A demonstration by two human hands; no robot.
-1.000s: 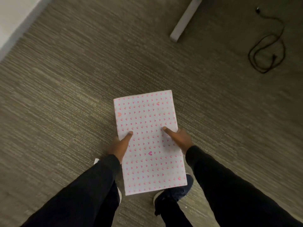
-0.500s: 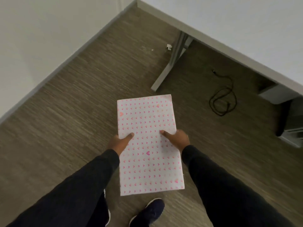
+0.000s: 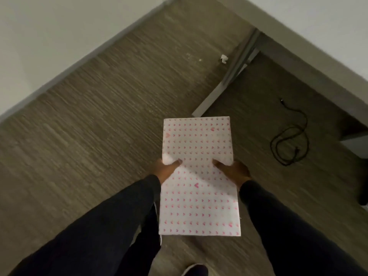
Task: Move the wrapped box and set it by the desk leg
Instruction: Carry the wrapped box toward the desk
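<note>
Box: we see the wrapped box [image 3: 199,176], white paper with small pink hearts, held flat and off the carpet [image 3: 89,146], its long side pointing away from the person.
Left hand: the left hand [image 3: 165,169] clasps the box's left edge, thumb on top, the other fingers hidden beneath.
Right hand: the right hand [image 3: 234,171] clasps the right edge in the same way, thumb on top.
Grip: both hands are closed on the box at about its middle; we cannot see how the lower fingers lie.
Desk leg: the grey desk leg [image 3: 237,62] slants down to a foot [image 3: 209,102] on the carpet; the foot's near end shows just past the box's far left corner.
Desk: the white desk [image 3: 318,22] fills the upper right.
Cable: a black cable [image 3: 288,144] lies looped on the carpet under the desk, right of the box.
Scrap: a small white scrap [image 3: 224,58], perhaps paper, lies by the leg.
Shoe: a dark shoe [image 3: 196,270] shows at the lower edge.
Wall: a pale wall [image 3: 49,36] runs along the left.
</note>
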